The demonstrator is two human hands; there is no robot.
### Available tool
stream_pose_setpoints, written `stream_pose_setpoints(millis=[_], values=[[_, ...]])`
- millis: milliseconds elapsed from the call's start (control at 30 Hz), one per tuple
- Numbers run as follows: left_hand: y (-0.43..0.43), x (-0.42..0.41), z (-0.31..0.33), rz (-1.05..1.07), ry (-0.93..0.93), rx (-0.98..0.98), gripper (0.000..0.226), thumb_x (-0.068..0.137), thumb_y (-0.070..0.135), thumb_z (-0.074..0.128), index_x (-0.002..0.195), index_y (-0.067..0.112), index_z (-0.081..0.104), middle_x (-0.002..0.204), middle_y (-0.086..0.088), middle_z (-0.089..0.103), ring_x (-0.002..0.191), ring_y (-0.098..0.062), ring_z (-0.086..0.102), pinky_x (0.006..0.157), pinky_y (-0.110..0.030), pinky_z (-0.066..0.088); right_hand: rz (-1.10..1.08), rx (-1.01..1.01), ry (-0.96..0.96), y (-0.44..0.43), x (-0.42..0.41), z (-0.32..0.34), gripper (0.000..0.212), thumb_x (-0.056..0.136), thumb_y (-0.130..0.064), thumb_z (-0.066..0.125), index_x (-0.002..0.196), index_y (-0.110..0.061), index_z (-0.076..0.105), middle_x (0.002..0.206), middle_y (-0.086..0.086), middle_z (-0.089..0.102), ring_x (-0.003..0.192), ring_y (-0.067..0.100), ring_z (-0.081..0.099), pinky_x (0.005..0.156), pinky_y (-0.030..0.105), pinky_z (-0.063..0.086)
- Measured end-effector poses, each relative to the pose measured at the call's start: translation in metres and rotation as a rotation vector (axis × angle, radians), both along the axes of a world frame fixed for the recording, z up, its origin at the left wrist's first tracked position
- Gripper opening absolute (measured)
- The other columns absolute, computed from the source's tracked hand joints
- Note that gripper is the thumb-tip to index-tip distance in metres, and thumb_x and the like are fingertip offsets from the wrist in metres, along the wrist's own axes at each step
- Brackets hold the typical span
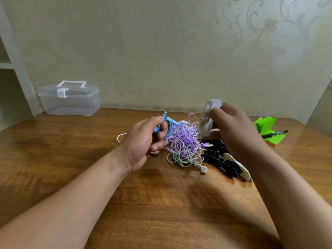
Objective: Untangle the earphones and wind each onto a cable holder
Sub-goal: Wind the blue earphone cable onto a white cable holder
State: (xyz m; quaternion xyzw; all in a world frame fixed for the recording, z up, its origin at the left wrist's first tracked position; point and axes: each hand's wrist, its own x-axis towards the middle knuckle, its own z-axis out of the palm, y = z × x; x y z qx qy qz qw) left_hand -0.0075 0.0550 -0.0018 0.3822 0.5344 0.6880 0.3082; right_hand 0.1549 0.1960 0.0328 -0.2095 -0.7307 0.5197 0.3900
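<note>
A tangle of purple, white and green earphones (185,144) lies on the wooden table (71,159) between my hands. My left hand (142,142) grips a bundle of blue earphones (169,124) at the tangle's left edge, fingers curled round it. Raised above the tangle's right side, my right hand (231,126) holds a white cable holder (208,121), which is blurred. Several black cable holders (221,162) and one white one (240,168) lie in a row on the table under my right forearm.
A clear plastic box (70,99) with a white latch stands at the back left by the wall. Green sticky notes (267,130) and a black marker (274,134) lie at the back right. A white shelf unit (10,69) rises at the far left.
</note>
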Motion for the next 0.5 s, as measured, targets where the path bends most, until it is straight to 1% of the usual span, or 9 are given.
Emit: stream_pose_setpoints(millis=[33,100,167,200,267,333,400,433,500], values=[[0.000,0.000,0.000,0.005,-0.002,0.007,0.031,0.106,0.027,0.042,0.078,0.015,0.050,0.065,0.000,0.041,0.048,-0.016,0.026,0.058,-0.037,0.013,0.107,-0.094,0.041,-0.006,-0.002,0.001,0.016,0.094,-0.016,0.052,0.090,-0.007,0.064,0.077,0.013,0.068,0.070,0.027,0.067,0.062,0.043,0.059],[-0.001,0.000,0.001,0.020,-0.006,0.021,0.032,0.106,0.027,0.042,0.077,0.016,0.050,0.066,0.000,0.042,0.049,-0.015,0.027,0.057,-0.036,0.013,0.237,-0.224,0.057,-0.018,-0.006,0.000,0.019,0.099,-0.008,0.047,0.090,-0.006,0.063,0.070,0.010,0.063,0.064,0.021,0.061,0.058,0.035,0.048],[-0.001,-0.001,0.001,0.032,-0.015,0.033,0.033,0.106,0.027,0.043,0.076,0.017,0.051,0.066,0.000,0.042,0.051,-0.015,0.028,0.058,-0.036,0.013,0.314,-0.304,0.049,-0.025,-0.012,-0.004,0.013,0.096,-0.011,0.051,0.093,-0.001,0.060,0.070,0.014,0.059,0.067,0.026,0.057,0.057,0.034,0.043],[-0.002,-0.002,0.001,0.036,-0.018,0.035,0.033,0.106,0.027,0.043,0.076,0.017,0.052,0.067,0.000,0.043,0.051,-0.015,0.028,0.058,-0.036,0.013,0.333,-0.327,0.042,-0.027,-0.014,-0.007,0.014,0.092,-0.012,0.054,0.096,0.000,0.059,0.072,0.016,0.056,0.070,0.029,0.054,0.056,0.033,0.042],[-0.002,-0.002,0.001,0.038,-0.019,0.036,0.033,0.106,0.028,0.043,0.077,0.017,0.053,0.066,0.000,0.044,0.051,-0.014,0.029,0.058,-0.036,0.015,0.338,-0.336,0.010,-0.030,-0.016,-0.010,0.010,0.096,-0.009,0.054,0.100,-0.001,0.059,0.074,0.017,0.054,0.075,0.031,0.049,0.056,0.032,0.039],[-0.002,-0.002,0.001,0.042,-0.019,0.038,0.032,0.106,0.028,0.043,0.077,0.016,0.053,0.066,0.000,0.045,0.051,-0.015,0.029,0.061,-0.039,0.013,0.366,-0.342,0.006,-0.030,-0.016,-0.013,0.009,0.103,-0.010,0.054,0.104,-0.003,0.059,0.081,0.016,0.061,0.071,0.027,0.053,0.057,0.032,0.038],[-0.002,-0.003,0.002,0.048,-0.028,0.046,0.032,0.106,0.027,0.042,0.077,0.016,0.053,0.066,0.000,0.045,0.050,-0.016,0.029,0.062,-0.040,0.012,0.386,-0.335,0.009,-0.029,-0.015,-0.012,0.013,0.104,-0.017,0.058,0.112,-0.007,0.058,0.096,0.017,0.067,0.068,0.019,0.058,0.056,0.028,0.038],[-0.002,-0.004,0.003,0.051,-0.035,0.050,0.032,0.105,0.027,0.042,0.077,0.016,0.052,0.066,0.000,0.045,0.050,-0.016,0.029,0.061,-0.039,0.013,0.387,-0.314,0.012,-0.028,-0.015,-0.012,0.015,0.103,-0.021,0.059,0.113,-0.009,0.056,0.101,0.018,0.070,0.066,0.016,0.058,0.055,0.026,0.038],[-0.002,-0.004,0.003,0.055,-0.045,0.056,0.031,0.105,0.027,0.042,0.077,0.016,0.052,0.066,0.000,0.044,0.049,-0.016,0.029,0.057,-0.036,0.016,0.358,-0.241,0.022,-0.024,-0.014,-0.011,0.023,0.099,-0.031,0.064,0.110,-0.013,0.054,0.096,0.015,0.071,0.064,0.015,0.055,0.056,0.027,0.036]])
